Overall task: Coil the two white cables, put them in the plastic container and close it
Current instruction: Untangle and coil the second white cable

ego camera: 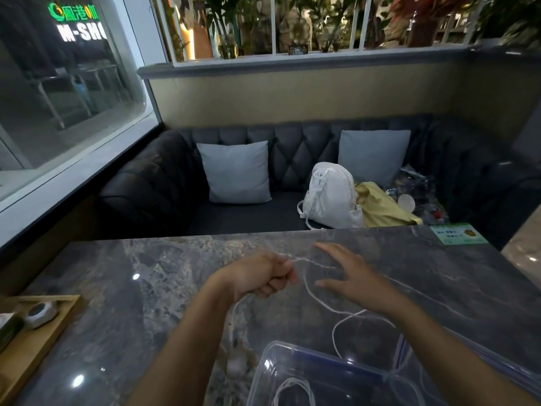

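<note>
Left fingers (278, 284) curl tight round the white cable (306, 281); right fingers (330, 249) spread wide, holding nothing, cable looping beneath.

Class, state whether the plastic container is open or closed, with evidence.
Open: the plastic container has no lid over its rim, and a white cable loop lies inside.

A lit sign (77, 24) showing in the window (58, 98) at upper left carries white capitals reading "M-SHO", cut off on the right, beneath green Chinese characters and a round green logo. The print on a green card (458, 234) at the far right corner of the table (146, 288) is too small to read.
</note>
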Demonstrator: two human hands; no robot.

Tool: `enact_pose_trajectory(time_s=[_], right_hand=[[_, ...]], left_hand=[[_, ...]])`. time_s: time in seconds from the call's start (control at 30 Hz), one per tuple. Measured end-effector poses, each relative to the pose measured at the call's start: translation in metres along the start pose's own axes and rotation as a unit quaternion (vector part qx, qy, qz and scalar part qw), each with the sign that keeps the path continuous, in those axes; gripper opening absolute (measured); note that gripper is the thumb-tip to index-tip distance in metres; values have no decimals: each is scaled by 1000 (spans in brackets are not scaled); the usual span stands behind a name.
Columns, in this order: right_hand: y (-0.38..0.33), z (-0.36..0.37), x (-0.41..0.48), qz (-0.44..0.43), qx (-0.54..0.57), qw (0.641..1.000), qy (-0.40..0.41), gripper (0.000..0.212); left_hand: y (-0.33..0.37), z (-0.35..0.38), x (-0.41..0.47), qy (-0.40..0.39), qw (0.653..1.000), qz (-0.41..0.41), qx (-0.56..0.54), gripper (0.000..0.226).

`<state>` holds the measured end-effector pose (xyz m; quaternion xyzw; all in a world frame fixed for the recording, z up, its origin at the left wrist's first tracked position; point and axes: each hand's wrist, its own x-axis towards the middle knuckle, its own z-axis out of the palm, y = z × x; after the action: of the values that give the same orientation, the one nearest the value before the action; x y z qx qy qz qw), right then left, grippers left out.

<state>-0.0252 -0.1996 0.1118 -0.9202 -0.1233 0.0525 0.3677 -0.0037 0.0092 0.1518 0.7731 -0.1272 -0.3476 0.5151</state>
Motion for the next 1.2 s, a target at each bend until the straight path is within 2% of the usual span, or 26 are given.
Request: enact_pose_trajectory(time_s=[0.07, 0.1, 0.13, 0.17, 0.23, 0.33, 0.4, 0.47, 0.53, 0.67, 0.83, 0.9, 0.97, 1.07, 1.13, 1.2], right_hand=[[-15, 3, 2, -35, 67, 997, -20, 53], [-20, 5, 4, -57, 95, 994, -10, 37], [-25, 5, 6, -74, 117, 990, 22, 17], [-27, 4, 8, -82, 137, 985, 64, 9], [-24, 2, 11, -72, 168, 972, 145, 23], [-17, -5, 10, -58, 167, 955, 239, 18], [-13, -9, 9, -49, 161, 945, 279, 11], [-11, -10, 9, -29, 148, 943, 296, 4], [-7, -8, 8, -22, 153, 943, 293, 5], [1, -3, 3, -26, 150, 957, 246, 15], [4, -4, -8, -17, 163, 941, 297, 32], [1, -5, -9, -13, 125, 938, 323, 23], [-3, -6, -9, -2, 101, 931, 351, 13], [-7, -9, -10, 8, 48, 924, 378, 14], [-5, -12, -13, 5, 12, 932, 363, 13], [1, -11, -17, -2, 16, 947, 321, 14]], left_hand=[[4, 5, 1, -38, 997, 26, -56, 34], [6, 6, 1, -46, 994, 39, -87, 35], [7, 7, 0, -45, 991, 50, -113, 37], [8, 7, -1, -36, 990, 54, -128, 39], [6, 6, -2, -5, 991, 42, -126, 42], [-5, 2, -9, 10, 992, 5, -127, 39], [-12, -1, -14, -13, 979, 13, -205, 33], [-17, -4, -18, -16, 949, 29, -312, 23], [-22, -5, -21, 5, 921, 46, -386, 14], [-33, -7, -25, 71, 916, 72, -389, 12], [-38, -7, -33, 145, 888, 125, -417, 6], [-35, -3, -37, 133, 883, 135, -430, 7], [-32, 2, -42, 83, 880, 125, -451, 11], [-33, 7, -48, -3, 886, 94, -454, 24], [-36, 7, -52, -46, 878, 110, -464, 19], [-37, 5, -57, -68, 850, 158, -498, 19]])
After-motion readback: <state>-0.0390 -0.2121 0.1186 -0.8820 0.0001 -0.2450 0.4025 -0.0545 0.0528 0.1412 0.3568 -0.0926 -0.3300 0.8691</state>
